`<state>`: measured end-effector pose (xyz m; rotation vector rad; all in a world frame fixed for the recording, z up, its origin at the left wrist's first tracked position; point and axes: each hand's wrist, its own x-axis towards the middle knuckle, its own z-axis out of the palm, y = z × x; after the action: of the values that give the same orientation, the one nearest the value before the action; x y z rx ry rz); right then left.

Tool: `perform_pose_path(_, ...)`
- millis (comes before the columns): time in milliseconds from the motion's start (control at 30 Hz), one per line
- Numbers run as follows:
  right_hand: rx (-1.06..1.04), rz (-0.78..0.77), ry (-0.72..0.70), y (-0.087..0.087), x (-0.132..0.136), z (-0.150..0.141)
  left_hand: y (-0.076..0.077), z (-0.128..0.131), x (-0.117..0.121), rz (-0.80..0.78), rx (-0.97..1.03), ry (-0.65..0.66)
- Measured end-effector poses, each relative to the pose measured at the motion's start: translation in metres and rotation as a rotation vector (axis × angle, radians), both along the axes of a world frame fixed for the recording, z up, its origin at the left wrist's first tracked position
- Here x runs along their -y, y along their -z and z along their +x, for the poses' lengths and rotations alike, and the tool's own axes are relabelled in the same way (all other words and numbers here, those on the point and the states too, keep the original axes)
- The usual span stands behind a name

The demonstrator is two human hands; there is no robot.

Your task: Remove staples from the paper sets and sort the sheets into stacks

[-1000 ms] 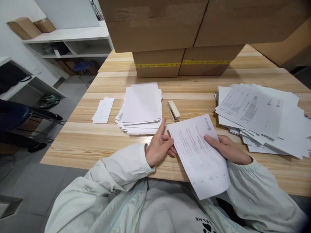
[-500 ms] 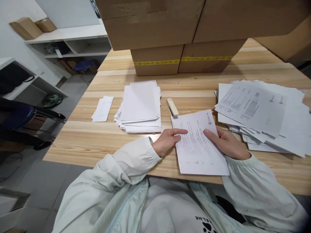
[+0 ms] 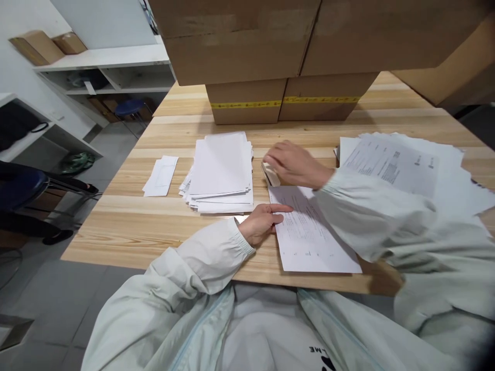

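My left hand [image 3: 263, 221] pinches the left edge of a printed sheet of paper [image 3: 303, 242], its forefinger lying over the print. Part of that sheet is hidden under my right sleeve. Curled over the far end of a cream stapler [image 3: 271, 175] are the fingers of my right hand [image 3: 296, 162]. The hand covers much of the stapler, and the exact grip is partly hidden. Left of the stapler lies a stack of white papers [image 3: 220, 167]. A looser, spread pile of printed sheets [image 3: 398, 159] lies on the right, partly behind my right sleeve.
Large cardboard boxes [image 3: 243, 46] are stacked at the back of the wooden table [image 3: 127, 221]. Two small white paper pieces [image 3: 160, 176] lie at the left. Beyond the table's left edge are blue stools [image 3: 129, 106] and white shelves [image 3: 108, 55].
My right hand has let go of the sheet and moved left and forward onto the stapler. My left hand has taken hold of the sheet's left edge, and the sheet now lies flatter.
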<state>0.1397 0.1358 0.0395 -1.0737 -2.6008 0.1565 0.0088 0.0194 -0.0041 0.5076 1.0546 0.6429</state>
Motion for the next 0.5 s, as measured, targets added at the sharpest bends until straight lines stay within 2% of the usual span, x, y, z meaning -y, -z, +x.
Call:
perform_pose_path(100, 0.082, -0.051, 0.042, 0.037, -0.025, -0.031, 0.000, -0.002, -0.003, -0.017, 0.001, 0.001)
perform_pose_path(200, 0.058, -0.086, 0.131, 0.058, -0.026, -0.042, -0.002, -0.003, -0.005, -0.042, 0.007, -0.009)
perform_pose_path(333, 0.033, -0.052, 0.228, 0.062, -0.014, -0.040, -0.004, -0.002, -0.006, -0.061, 0.009, -0.023)
perform_pose_path(500, -0.009, -0.044, 0.263, 0.061, -0.012, -0.044, -0.004, -0.002, -0.004, -0.035, 0.000, -0.024)
